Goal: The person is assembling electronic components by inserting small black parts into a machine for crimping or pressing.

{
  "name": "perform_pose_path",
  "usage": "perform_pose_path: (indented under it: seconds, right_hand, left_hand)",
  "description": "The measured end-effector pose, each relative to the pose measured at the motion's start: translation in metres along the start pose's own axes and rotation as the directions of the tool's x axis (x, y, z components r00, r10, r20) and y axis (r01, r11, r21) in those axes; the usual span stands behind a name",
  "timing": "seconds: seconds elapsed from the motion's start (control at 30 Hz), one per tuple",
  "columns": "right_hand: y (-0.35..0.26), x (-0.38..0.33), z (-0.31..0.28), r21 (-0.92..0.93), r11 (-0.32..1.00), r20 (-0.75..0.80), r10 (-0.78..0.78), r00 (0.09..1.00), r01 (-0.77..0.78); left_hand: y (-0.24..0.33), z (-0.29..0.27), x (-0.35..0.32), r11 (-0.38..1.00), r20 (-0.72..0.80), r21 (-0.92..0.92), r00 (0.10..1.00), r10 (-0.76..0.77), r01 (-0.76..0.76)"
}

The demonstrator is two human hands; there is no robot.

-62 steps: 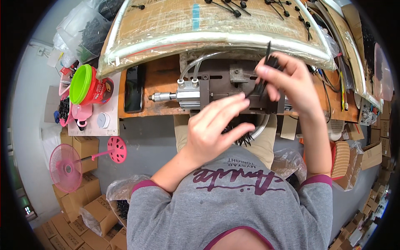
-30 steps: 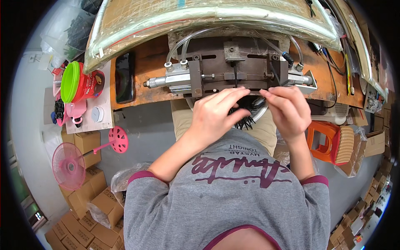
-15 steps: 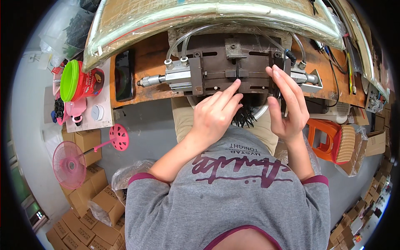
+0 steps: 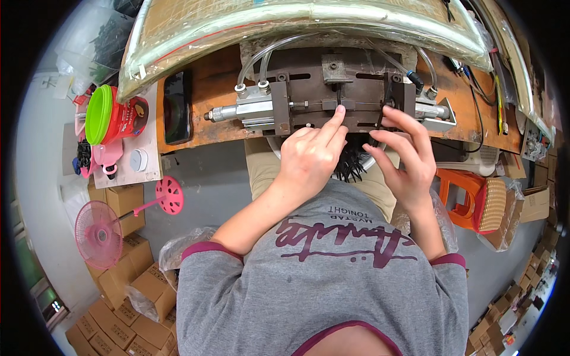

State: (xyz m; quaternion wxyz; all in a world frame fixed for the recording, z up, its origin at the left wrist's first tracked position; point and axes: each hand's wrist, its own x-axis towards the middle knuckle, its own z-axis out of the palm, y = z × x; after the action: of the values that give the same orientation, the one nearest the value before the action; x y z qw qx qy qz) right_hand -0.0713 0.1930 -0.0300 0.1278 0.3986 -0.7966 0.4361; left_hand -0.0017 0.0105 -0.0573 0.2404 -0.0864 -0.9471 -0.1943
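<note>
A dark metal press is seen at the near edge of the brown desk, right in front of the person. A thin black strip is stood upright in a slot in the middle of the press. The tip of the left hand is laid on the press just under that strip, with the pointing finger stretched out and the other fingers curled in; nothing is clamped in it. The right hand is held open with its fingers spread, and its fingertips are set against the right block of the press. Whether something small is pinched there cannot be told. The two hands are kept apart, side by side.

A silver air cylinder is fixed to the left side of the press, and clear tubes are looped up from it. A bunch of black strips is seen below the press, between the hands. A black phone is laid left of the cylinder. Farther left, a red cup with a green lid is stood. An orange stool is placed on the floor to the right, and a pink fan on the floor to the left
</note>
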Motion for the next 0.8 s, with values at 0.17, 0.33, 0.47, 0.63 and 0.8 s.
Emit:
perform_pose_path:
  seconds: [0.17,0.33,0.47,0.63,0.8]
  right_hand:
    - [0.0,-0.006,0.01,-0.093,0.995,0.046,-0.032,0.998,0.036]
    - [0.004,-0.009,0.021,-0.195,0.974,0.129,-0.089,0.988,0.113]
    - [0.002,-0.008,0.035,-0.28,0.944,0.216,-0.116,0.969,0.176]
    - [0.0,0.002,0.04,-0.374,0.907,0.268,-0.094,0.959,0.193]
    - [-0.006,0.007,0.037,-0.394,0.899,0.305,-0.066,0.95,0.19]
  left_hand:
    - [-0.002,0.002,-0.001,0.999,-0.024,-0.038,1.0,-0.005,0.004]
    - [0.0,-0.014,-0.005,0.962,-0.071,-0.271,0.996,-0.061,0.04]
    - [-0.001,-0.046,-0.006,0.856,-0.108,-0.503,0.975,-0.196,0.116]
    - [-0.01,-0.051,-0.012,0.74,-0.089,-0.649,0.949,-0.304,0.176]
    - [-0.007,-0.055,-0.014,0.519,0.005,-0.826,0.923,-0.384,0.221]
